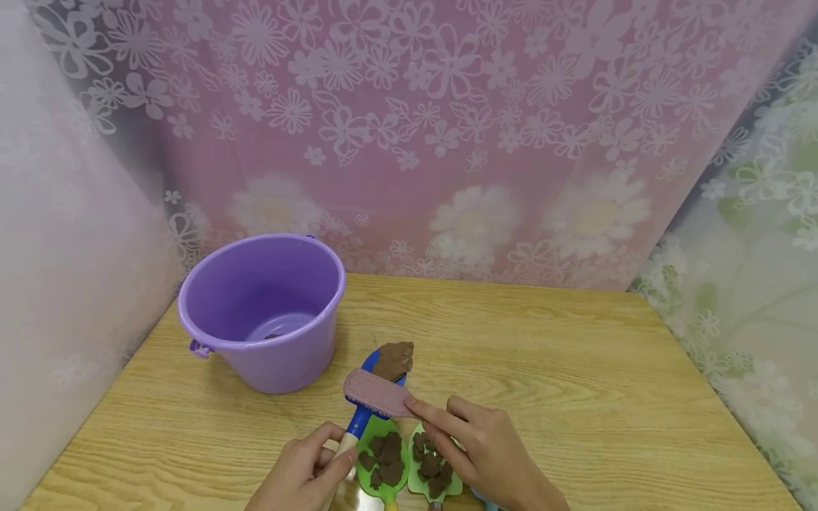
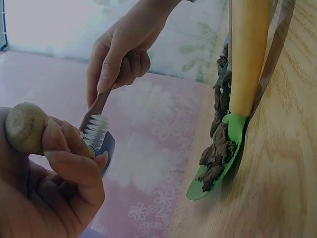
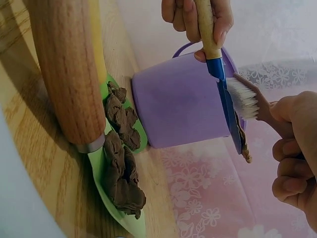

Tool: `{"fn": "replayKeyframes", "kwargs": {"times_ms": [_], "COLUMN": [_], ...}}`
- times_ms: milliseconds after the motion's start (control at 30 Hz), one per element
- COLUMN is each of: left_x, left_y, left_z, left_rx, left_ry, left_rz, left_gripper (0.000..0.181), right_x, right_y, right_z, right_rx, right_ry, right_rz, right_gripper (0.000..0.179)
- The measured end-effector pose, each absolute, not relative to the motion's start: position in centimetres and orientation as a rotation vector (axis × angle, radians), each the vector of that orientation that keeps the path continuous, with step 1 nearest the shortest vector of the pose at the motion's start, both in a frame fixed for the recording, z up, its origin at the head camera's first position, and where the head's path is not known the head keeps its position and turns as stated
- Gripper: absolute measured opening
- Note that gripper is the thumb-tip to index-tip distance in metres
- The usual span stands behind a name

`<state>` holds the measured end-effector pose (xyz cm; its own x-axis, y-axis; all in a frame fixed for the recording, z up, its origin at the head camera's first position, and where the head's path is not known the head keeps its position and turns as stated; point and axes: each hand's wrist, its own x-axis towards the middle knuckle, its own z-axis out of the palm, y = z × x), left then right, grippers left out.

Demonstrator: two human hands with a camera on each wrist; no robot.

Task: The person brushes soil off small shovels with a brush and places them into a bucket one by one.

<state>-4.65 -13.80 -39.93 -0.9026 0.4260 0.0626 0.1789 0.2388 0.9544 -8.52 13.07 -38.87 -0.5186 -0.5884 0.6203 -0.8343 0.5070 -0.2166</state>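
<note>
My left hand (image 1: 307, 468) grips the wooden handle of a small blue hand shovel (image 1: 360, 421), its blade pointing away from me. A lump of brown clay (image 1: 393, 360) lies on that blade. In my right hand (image 1: 486, 443) is a pink brush (image 1: 375, 390), index finger stretched along its back. The brush's white bristles (image 3: 241, 98) face down at the blue shovel near the base of its blade. Below the hands lie a green shovel (image 1: 364, 481) and a light green shovel (image 1: 455, 487), both bearing brown clay pieces.
A purple bucket (image 1: 281, 369) stands at the left back, with a small dark bit on its floor. Part of a light blue tool (image 1: 483, 499) shows under the right wrist. Flowered curtains (image 1: 409, 142) enclose the wooden table (image 1: 575, 383) at back and sides.
</note>
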Motion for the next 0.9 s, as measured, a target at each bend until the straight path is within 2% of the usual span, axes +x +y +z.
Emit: {"fn": "replayKeyframes", "kwargs": {"times_ms": [367,667,900], "left_x": [-4.48,-4.51,-4.32], "left_y": [-13.82,-13.88,-13.74], "left_z": [-40.09,-40.13,-40.23], "left_rx": [0.582,0.567,0.62], "left_ry": [2.322,2.308,2.32], "left_rz": [1.745,1.738,1.779], "left_gripper": [0.021,0.023,0.014], "right_x": [-8.79,-8.93,-8.89], "right_y": [13.9,13.7,13.73], "right_z": [-38.37,-38.58,-38.7], "right_rx": [1.094,1.12,1.109], "right_ry": [-2.226,-2.212,-2.23], "right_rz": [0.863,0.793,0.772], "right_gripper": [0.033,0.03,0.031]}}
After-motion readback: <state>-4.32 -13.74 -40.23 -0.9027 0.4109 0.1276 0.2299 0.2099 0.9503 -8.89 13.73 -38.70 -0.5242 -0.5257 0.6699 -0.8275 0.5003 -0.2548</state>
